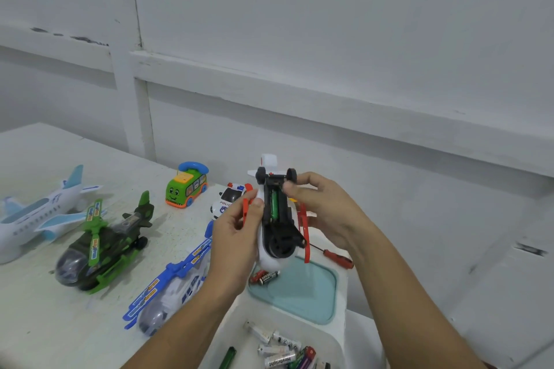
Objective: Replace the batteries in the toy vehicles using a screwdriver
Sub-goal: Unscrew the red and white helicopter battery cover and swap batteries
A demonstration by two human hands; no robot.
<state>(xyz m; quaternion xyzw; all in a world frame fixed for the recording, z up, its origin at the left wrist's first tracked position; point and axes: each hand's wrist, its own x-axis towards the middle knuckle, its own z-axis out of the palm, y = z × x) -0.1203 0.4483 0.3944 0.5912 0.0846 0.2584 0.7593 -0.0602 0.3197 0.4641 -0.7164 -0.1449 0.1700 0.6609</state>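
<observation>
Both hands are up on the upturned white helicopter [280, 241]. The left hand [236, 237] grips its left flank, thumb across the shell, and the right hand [323, 213] holds the far end, thumb tip pressing at the rim of the open battery bay. Cover's off, and a green battery [274, 204] sits in the slot; old or fresh, I can't tell. Closest to us, a white tray [340, 338] holds a heap of loose batteries [280, 349]. Just beyond, two more [265, 276] lie on a teal lid [308, 293]. The screwdriver [337, 257] lies idle to the right, under the right wrist. So this one looks mid-swap: bay to fill, cover and screw to go back. Left of the hands sit a blue helicopter [171, 296], a green helicopter [102, 252] and an airplane [36, 216]. Farther back are a police car [227, 199] and a green bus [186, 187], undersides hidden, so done or not, no telling.
</observation>
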